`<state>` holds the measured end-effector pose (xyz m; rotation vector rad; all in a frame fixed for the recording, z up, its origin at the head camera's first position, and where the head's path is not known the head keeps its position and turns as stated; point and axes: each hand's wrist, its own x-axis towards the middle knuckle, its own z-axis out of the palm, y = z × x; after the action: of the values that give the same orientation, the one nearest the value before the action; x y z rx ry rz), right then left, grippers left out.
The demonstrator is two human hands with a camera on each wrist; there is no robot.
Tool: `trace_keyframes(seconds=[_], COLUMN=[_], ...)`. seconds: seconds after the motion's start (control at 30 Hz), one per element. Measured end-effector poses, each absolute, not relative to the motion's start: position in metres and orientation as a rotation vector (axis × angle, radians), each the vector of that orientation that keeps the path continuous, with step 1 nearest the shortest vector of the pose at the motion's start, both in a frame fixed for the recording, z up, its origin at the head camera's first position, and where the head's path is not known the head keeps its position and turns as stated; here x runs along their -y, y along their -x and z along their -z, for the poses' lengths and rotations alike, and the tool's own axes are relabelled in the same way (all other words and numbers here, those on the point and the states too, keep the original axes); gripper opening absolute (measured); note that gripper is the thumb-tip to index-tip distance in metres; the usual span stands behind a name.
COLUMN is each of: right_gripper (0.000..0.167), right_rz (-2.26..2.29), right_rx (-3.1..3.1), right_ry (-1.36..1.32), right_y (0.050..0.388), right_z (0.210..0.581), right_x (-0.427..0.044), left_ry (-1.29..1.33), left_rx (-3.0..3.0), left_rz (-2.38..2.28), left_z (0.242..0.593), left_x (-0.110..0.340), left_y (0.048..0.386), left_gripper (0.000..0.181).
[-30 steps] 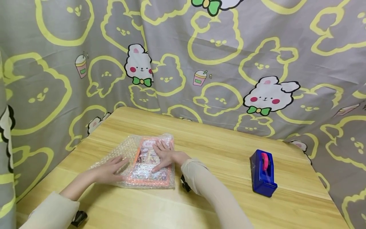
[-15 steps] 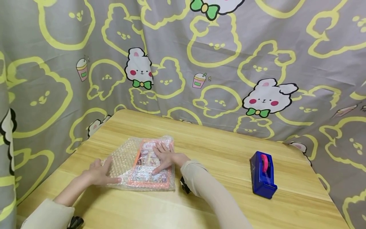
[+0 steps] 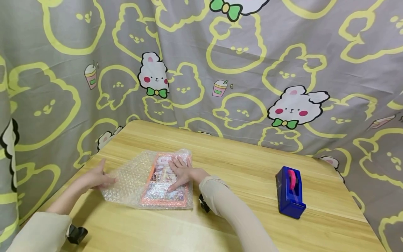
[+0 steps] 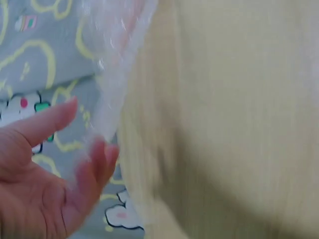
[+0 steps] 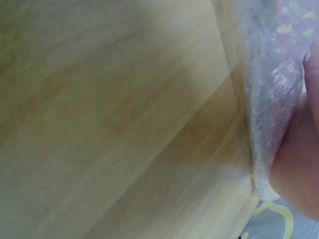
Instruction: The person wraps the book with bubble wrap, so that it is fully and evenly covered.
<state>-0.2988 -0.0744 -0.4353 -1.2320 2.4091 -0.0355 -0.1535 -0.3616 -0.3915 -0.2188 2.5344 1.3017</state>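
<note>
Bubble wrap (image 3: 129, 178) lies just left of centre in the lower half of the head view, and through its right part shows a flat, orange-bordered item (image 3: 160, 180) with picture panels. Here's the right hand (image 3: 181, 173), fingers spread and laid flat over the item, thumb reaching down and left across it. Over at the wrap's left edge is the left hand (image 3: 96, 176), loosely extended; the left wrist view has its thumb standing apart and its blurred fingertips at the wrap's lower end. In the right wrist view, wrap and hand meet at the right edge. Across to the lower right of the head view sits a blue tape dispenser (image 3: 290, 197) with a pink roll (image 3: 292, 179), on the same wooden table (image 3: 239, 168), a patterned grey curtain (image 3: 192, 38) behind.
</note>
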Motion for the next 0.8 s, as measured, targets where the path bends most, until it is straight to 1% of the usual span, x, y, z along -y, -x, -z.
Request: trace_keyframes(seconds=[0.07, 0.2, 0.37, 0.47, 0.5, 0.57, 0.67, 0.73, 0.8], right_gripper=[0.113, 0.114, 0.114, 0.113, 0.113, 0.112, 0.113, 0.113, 0.112], right_rz=[0.031, 0.025, 0.034, 0.026, 0.020, 0.012, 0.025, 0.037, 0.036], right_rx=[-2.409, -2.414, -2.411, -2.400, -2.398, -2.393, -2.395, -2.392, -2.393], right_ry=[1.233, 1.232, 1.229, 1.229, 1.231, 1.232, 1.231, 1.229, 1.229], right_y=[0.299, 0.299, 0.300, 0.300, 0.300, 0.300, 0.301, 0.301, 0.301], right_z=[0.435, 0.435, 0.435, 0.436, 0.436, 0.436, 0.436, 0.436, 0.436], right_x=[0.074, 0.074, 0.074, 0.074, 0.074, 0.074, 0.074, 0.073, 0.072], left_ry=[0.239, 0.188, -0.021, -0.094, -0.101, -0.116, -0.089, -0.024, 0.094], left_rx=[-2.386, -2.120, -1.876, -1.822, -1.800, -1.694, -1.633, -1.711, -1.921], left_rz=[-1.466, -1.728, -1.901, -1.916, -1.924, -1.976, -2.021, -2.032, -1.991], left_z=[0.392, 0.394, 0.396, 0.397, 0.397, 0.399, 0.402, 0.406, 0.412], left_x=[0.365, 0.365, 0.353, 0.343, 0.340, 0.333, 0.324, 0.315, 0.305], left_y=[0.153, 0.154, 0.158, 0.161, 0.162, 0.164, 0.168, 0.171, 0.172], left_gripper=[0.108, 0.107, 0.083, 0.068, 0.065, 0.068, 0.081, 0.086, 0.085])
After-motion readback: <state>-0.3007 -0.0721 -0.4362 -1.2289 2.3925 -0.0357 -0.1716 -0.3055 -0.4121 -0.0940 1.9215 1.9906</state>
